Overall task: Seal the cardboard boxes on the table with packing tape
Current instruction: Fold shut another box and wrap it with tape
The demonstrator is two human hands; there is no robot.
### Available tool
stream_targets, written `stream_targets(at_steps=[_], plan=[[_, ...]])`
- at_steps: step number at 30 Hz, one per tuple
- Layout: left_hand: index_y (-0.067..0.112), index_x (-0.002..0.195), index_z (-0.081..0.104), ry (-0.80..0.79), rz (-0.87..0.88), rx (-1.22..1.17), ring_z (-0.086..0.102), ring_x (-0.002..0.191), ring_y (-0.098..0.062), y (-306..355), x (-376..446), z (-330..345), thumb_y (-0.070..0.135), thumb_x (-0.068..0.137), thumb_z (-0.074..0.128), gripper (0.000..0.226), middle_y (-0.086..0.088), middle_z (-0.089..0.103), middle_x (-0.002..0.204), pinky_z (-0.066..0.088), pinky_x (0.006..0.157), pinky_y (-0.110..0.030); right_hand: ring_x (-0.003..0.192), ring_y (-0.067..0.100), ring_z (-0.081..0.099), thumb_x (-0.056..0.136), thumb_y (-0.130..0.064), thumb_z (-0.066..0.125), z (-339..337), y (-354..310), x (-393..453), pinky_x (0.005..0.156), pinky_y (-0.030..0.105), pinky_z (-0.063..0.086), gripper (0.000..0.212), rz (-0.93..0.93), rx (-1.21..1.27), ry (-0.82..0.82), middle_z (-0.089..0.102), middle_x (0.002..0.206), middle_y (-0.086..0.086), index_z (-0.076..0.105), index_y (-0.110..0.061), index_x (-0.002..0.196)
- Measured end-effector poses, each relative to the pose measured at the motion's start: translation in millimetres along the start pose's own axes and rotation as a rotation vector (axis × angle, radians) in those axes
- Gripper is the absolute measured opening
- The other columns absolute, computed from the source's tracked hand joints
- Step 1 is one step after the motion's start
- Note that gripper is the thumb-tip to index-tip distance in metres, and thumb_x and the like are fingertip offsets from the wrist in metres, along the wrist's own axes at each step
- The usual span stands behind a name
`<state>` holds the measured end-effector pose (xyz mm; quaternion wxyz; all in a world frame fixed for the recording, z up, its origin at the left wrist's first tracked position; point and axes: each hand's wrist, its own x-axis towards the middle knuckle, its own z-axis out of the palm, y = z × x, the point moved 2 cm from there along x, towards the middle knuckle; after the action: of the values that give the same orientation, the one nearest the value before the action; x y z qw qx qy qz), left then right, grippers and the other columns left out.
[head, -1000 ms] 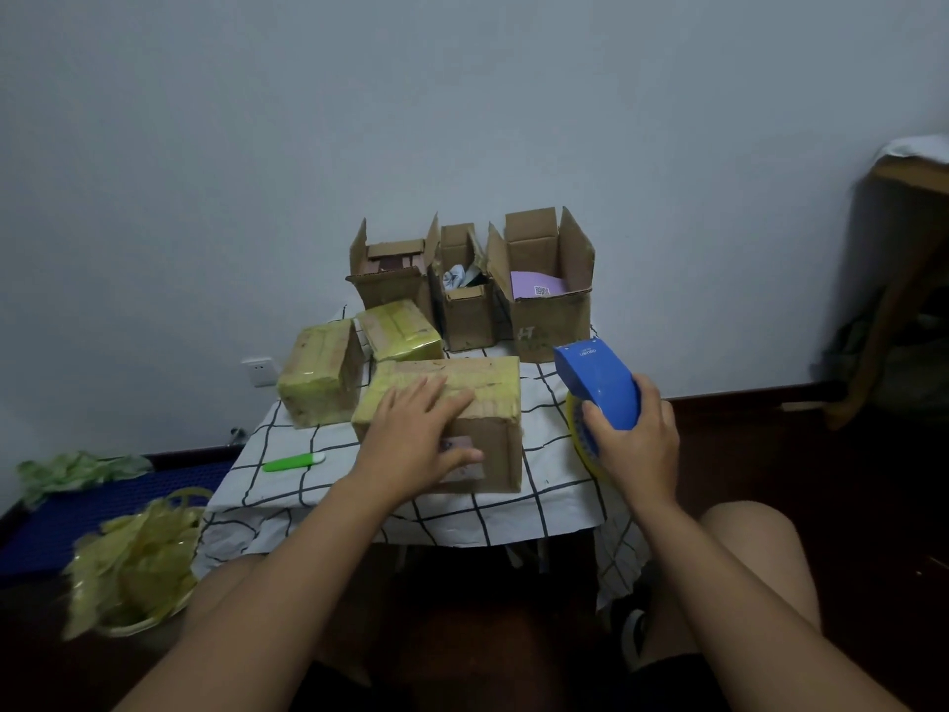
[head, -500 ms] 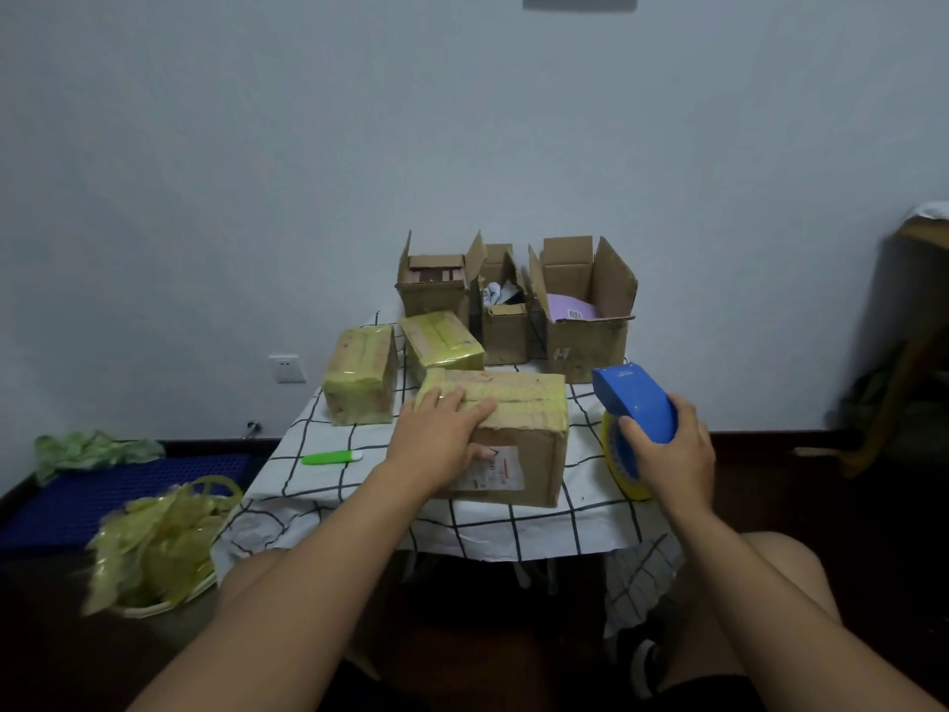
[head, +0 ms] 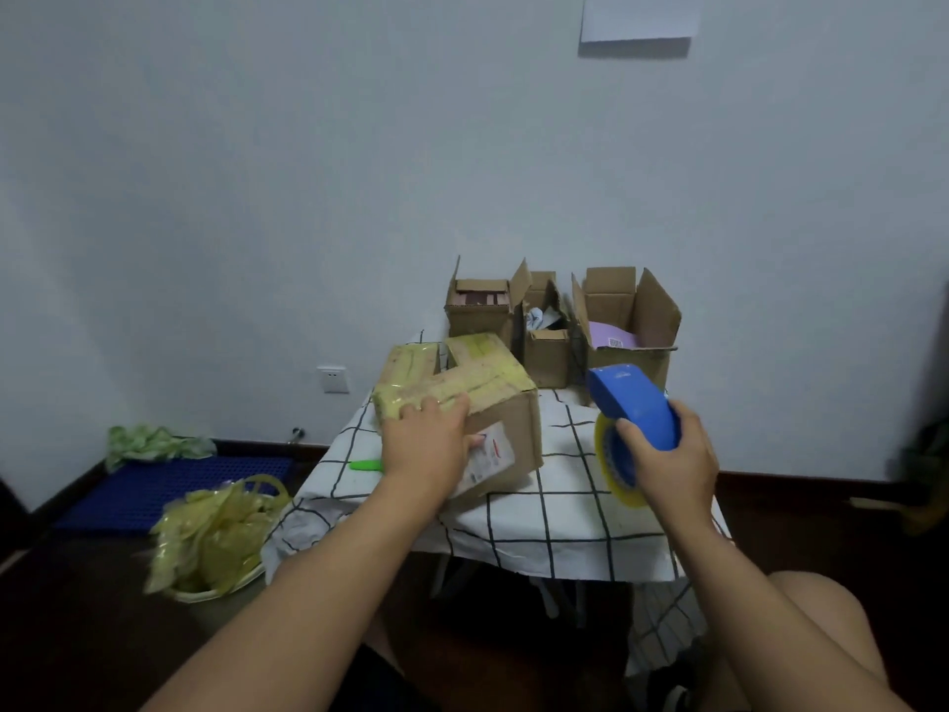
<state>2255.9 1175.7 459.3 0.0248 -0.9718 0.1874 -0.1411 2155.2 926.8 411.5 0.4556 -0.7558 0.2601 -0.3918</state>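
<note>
My left hand grips the near corner of a taped cardboard box, which is tilted up off the checked tablecloth. The box top carries yellowish tape and its front has a white label. My right hand holds a blue tape dispenser with a yellow roll, to the right of that box. Two more taped boxes sit behind the held one, partly hidden. Three open boxes stand at the table's back: left, middle, right.
A green knife-like tool lies on the cloth left of my hand. On the floor at left are a basket of crumpled yellow tape and a blue mat. A wall socket is behind the table.
My left hand has lifted and turned the near box, so it now tilts toward the left. The dispenser in my right hand has stayed beside it. The camera has tipped upward.
</note>
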Motion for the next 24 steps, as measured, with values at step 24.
stream_targets(at_steps=[24], plan=[[0.037,0.154,0.016,-0.118,0.403,-0.294,0.0,0.15,-0.012,-56,-24,42,0.036,0.089,0.068,0.083,0.013,0.011,0.163,0.035,0.112,-0.045,0.112,0.015,0.05,0.082,-0.039,0.078,31,-10,-29,0.089,0.034,0.044,0.064,0.002,0.042,-0.088,0.054,0.13,-0.003,0.05,-0.025,0.137]])
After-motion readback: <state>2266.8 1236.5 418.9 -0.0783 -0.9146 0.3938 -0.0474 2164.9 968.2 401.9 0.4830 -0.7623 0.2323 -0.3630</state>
